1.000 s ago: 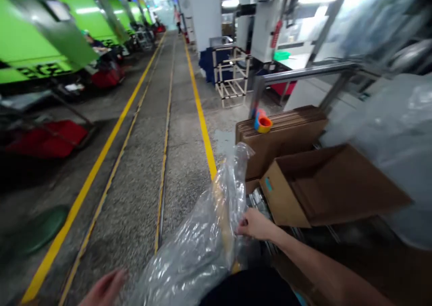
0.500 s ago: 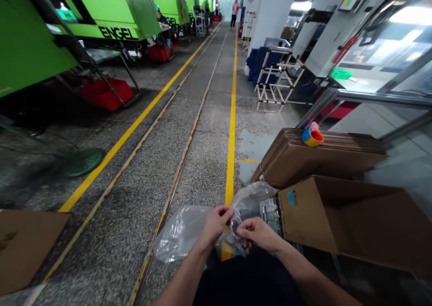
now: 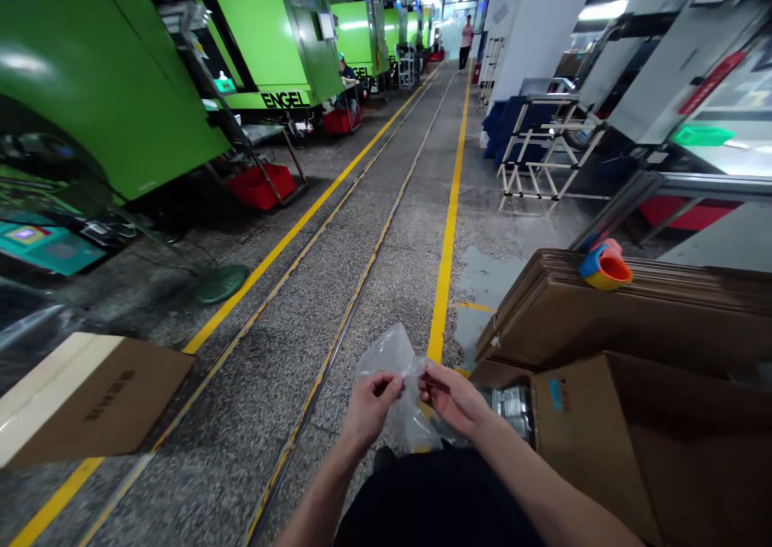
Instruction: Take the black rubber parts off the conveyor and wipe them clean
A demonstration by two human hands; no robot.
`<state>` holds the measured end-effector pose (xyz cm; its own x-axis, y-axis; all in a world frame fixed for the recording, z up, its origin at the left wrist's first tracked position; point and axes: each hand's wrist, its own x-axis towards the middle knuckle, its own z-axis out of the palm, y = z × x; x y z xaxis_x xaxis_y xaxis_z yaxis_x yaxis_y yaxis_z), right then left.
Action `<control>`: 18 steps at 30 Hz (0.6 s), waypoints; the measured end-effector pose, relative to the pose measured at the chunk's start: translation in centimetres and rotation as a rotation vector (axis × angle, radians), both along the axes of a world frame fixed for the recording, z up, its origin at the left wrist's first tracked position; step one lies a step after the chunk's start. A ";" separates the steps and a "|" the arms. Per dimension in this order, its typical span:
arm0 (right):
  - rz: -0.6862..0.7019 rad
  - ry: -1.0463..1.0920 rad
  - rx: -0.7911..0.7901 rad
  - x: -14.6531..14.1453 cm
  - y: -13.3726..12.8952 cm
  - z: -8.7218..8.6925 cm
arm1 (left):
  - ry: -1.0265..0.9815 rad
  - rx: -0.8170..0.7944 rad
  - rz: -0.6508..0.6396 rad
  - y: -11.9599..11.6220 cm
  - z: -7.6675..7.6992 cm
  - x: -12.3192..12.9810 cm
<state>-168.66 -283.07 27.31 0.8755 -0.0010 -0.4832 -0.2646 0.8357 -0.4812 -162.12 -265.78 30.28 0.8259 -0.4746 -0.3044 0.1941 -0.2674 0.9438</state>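
Note:
A small transparent plastic bag (image 3: 395, 362) is crumpled and pinched between my left hand (image 3: 371, 409) and my right hand (image 3: 449, 398), held in front of my dark-clothed lap. Its lower end hangs below my hands. To my right stands an open cardboard box (image 3: 594, 442), close to my right hand. Shiny metal parts (image 3: 512, 410) sit in a gap beside that box, partly hidden by its flap.
Flat cardboard sheets (image 3: 603, 314) are stacked at right, topped by an orange-and-blue roll of tape (image 3: 606, 267). Another cardboard sheet (image 3: 90, 398) lies on the left floor. Green ENGEL machines (image 3: 277, 48) line the aisle, and a person (image 3: 466, 42) stands far off.
The plastic between my hands is now a much smaller gathered bunch, with both hands pinching it. My view has steadied and turned, and the box has shifted lower right.

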 end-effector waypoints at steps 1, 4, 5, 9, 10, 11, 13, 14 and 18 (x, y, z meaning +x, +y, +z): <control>0.002 -0.002 0.006 0.0 0.0 0.0 | -0.009 0.010 0.015 0.0 0.0 -0.2; 0.016 -0.017 -0.012 -0.1 -0.3 0.2 | -0.031 0.037 0.052 0.0 -0.1 -0.8; 0.023 -0.019 -0.027 0.0 -0.5 0.3 | -0.038 0.044 0.055 -0.1 -0.1 -1.1; 0.039 -0.004 -0.120 0.2 -1.0 0.4 | -0.059 0.070 0.064 -0.4 -0.1 -1.7; 0.037 0.000 -0.157 0.3 -1.1 0.3 | -0.058 0.073 0.068 -0.3 -0.1 -1.8; 0.031 0.004 -0.199 0.3 -1.0 0.2 | -0.054 0.077 0.070 -0.3 -0.1 -1.8; 0.007 0.012 -0.277 0.2 -0.8 -0.1 | -0.050 0.091 0.059 -0.3 -0.2 -1.8; -0.004 0.012 -0.305 0.2 -0.6 -0.3 | -0.048 0.098 0.046 -0.3 -0.3 -1.8; -0.006 -0.028 -0.311 0.6 0.1 -0.1 | -0.003 0.077 -0.070 -0.8 -0.4 -1.9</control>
<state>-168.11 -282.93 27.23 0.8878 -0.1507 -0.4348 -0.2431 0.6485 -0.7213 -164.05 -266.61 29.91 0.7928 -0.5061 -0.3396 0.1694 -0.3522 0.9205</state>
